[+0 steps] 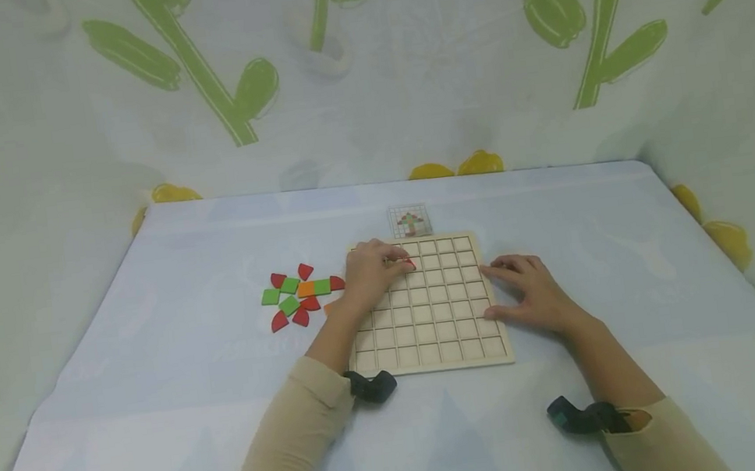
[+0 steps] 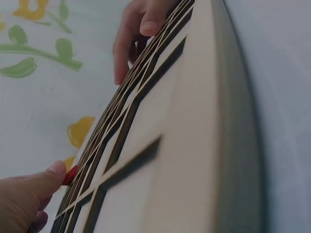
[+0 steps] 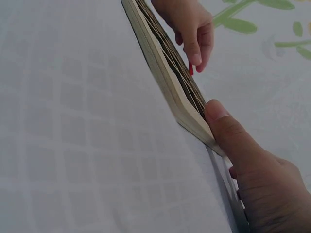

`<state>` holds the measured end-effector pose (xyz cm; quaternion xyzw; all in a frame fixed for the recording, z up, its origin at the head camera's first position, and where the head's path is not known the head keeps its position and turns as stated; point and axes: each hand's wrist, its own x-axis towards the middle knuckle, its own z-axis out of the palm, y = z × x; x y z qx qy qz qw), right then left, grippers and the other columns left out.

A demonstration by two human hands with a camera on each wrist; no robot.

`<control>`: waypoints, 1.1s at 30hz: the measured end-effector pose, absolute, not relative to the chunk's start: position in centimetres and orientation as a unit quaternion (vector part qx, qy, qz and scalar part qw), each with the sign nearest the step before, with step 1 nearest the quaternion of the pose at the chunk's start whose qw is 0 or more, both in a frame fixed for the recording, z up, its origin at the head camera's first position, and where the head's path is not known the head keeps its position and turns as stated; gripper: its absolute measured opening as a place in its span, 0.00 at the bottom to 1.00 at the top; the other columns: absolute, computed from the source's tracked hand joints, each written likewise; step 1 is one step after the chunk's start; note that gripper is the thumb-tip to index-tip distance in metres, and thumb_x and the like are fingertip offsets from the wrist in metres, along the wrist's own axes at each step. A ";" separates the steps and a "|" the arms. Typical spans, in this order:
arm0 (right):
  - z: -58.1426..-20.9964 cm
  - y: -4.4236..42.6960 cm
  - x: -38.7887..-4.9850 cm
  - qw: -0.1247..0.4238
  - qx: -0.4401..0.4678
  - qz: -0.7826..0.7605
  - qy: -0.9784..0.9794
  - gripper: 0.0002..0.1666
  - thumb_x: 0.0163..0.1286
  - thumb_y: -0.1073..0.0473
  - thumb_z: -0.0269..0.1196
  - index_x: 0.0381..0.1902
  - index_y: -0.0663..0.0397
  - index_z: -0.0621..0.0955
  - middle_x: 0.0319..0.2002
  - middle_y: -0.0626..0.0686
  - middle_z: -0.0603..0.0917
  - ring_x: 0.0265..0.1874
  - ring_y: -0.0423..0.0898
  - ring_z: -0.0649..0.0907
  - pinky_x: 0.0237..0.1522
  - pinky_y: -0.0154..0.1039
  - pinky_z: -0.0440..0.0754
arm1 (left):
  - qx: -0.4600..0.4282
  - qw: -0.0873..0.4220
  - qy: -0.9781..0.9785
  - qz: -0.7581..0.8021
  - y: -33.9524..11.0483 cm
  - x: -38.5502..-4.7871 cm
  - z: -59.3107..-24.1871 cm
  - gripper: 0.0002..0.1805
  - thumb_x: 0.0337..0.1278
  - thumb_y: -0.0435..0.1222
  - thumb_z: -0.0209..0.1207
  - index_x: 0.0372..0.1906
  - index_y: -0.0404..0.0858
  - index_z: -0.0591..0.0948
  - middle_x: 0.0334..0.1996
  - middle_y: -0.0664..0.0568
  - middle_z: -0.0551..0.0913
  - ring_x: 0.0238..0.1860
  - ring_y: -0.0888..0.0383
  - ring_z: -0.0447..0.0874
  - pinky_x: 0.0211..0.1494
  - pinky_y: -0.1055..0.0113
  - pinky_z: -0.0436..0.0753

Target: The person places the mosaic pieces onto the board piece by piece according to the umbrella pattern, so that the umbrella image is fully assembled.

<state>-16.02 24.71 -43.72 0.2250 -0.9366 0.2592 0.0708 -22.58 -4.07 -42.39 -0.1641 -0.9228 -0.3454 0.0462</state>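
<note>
So, left hand [image 1: 369, 272] pinching a red piece [image 2: 71, 175], gridded board [image 1: 426, 332] beneath — right hand [image 1: 533, 296] spread, touching the board's edge.

I saw a plain beige left sleeve [image 1: 279, 448], lightly creased and finished with a wide cuff [image 1: 323, 380]. The right sleeve [image 1: 665, 447] matched it, a slit gaping near its edge. I made out a black, bent left wrist camera [image 1: 375, 387] and a similar right wrist camera [image 1: 587, 418] bearing a small greenish patch [image 1: 559, 419].

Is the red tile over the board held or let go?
Held: the left hand pinches the red tile, which pokes out past the thumb.
</note>
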 end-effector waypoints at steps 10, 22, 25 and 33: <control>-43.5 24.7 -16.0 0.077 0.233 0.262 -0.933 0.43 0.48 0.43 0.72 0.60 0.55 0.76 0.55 0.61 0.73 0.56 0.61 0.67 0.56 0.59 0.63 | -0.168 0.028 -0.934 -0.313 -3.3 -22.7 -42.7 0.13 0.53 0.50 0.64 0.42 0.51 0.86 0.37 0.59 0.82 0.42 0.57 0.73 0.48 0.57 0.66; -43.4 24.6 -15.8 0.057 0.214 0.259 -0.940 0.43 0.48 0.43 0.72 0.61 0.54 0.75 0.57 0.60 0.71 0.57 0.61 0.66 0.57 0.60 0.63 | -0.146 0.044 -0.937 -0.315 -3.2 -22.4 -42.8 0.12 0.53 0.52 0.63 0.38 0.52 0.87 0.34 0.59 0.81 0.41 0.56 0.73 0.54 0.52 0.64; -43.3 24.6 -15.8 0.056 0.215 0.260 -0.940 0.43 0.49 0.43 0.72 0.61 0.54 0.75 0.57 0.60 0.71 0.58 0.61 0.65 0.57 0.60 0.62 | -0.148 0.043 -0.936 -0.316 -3.0 -22.5 -42.9 0.11 0.53 0.52 0.63 0.38 0.52 0.87 0.33 0.59 0.80 0.40 0.57 0.72 0.52 0.54 0.64; -43.2 24.5 -15.8 0.057 0.218 0.261 -0.939 0.43 0.48 0.44 0.73 0.61 0.55 0.75 0.57 0.61 0.71 0.57 0.61 0.66 0.57 0.60 0.62 | -0.145 0.031 -0.942 -0.302 -2.7 -22.5 -42.9 0.11 0.54 0.50 0.63 0.39 0.53 0.86 0.32 0.59 0.79 0.39 0.57 0.72 0.46 0.58 0.63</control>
